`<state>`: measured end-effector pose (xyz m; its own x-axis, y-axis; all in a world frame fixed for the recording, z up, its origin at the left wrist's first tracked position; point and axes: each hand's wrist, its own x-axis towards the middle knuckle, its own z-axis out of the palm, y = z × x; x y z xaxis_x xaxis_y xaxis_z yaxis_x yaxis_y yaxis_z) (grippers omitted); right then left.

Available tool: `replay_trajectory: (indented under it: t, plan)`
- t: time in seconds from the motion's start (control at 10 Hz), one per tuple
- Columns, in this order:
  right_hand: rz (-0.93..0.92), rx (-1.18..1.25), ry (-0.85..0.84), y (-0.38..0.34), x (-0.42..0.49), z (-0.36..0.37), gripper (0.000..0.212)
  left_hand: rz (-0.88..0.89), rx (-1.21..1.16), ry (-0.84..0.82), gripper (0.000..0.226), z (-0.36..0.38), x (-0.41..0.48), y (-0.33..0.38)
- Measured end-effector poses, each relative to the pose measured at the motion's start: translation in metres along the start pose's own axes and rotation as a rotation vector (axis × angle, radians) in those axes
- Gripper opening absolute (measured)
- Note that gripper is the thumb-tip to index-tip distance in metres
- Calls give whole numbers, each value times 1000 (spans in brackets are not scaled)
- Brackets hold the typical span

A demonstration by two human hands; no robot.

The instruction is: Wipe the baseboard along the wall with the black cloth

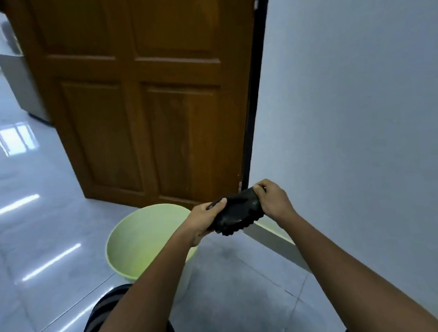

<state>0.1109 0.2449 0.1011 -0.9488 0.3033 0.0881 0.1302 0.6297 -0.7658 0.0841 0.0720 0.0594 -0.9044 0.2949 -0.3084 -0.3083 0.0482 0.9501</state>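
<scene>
A bunched black cloth (236, 213) is held in the air between both my hands, in front of the wall's corner. My left hand (203, 218) grips its left end and my right hand (272, 197) pinches its upper right end. The pale baseboard (273, 236) runs along the foot of the light grey wall (361, 118), from below the cloth toward the lower right. My right forearm hides part of it.
A light green basin (129, 241) stands on the glossy tiled floor (29, 233), left of and below my hands. A brown wooden door (139, 93) stands open behind it. A grey cabinet (21, 87) sits at the far left. My knee (104, 321) shows at the bottom.
</scene>
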Motion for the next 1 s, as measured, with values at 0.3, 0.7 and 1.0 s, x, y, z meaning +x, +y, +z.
replay_trajectory:
  t: [0.3, 0.7, 1.0]
  plan:
    - [125, 66, -30, 5, 47, 134, 31, 9, -59, 501, 41, -61, 54, -50]
    - [397, 439, -351, 117, 74, 257, 32, -160, 361, 587, 46, -72, 153, -146]
    - [359, -146, -672, 86, 96, 221, 34, -630, 492, 562, 44, -66, 143, -112]
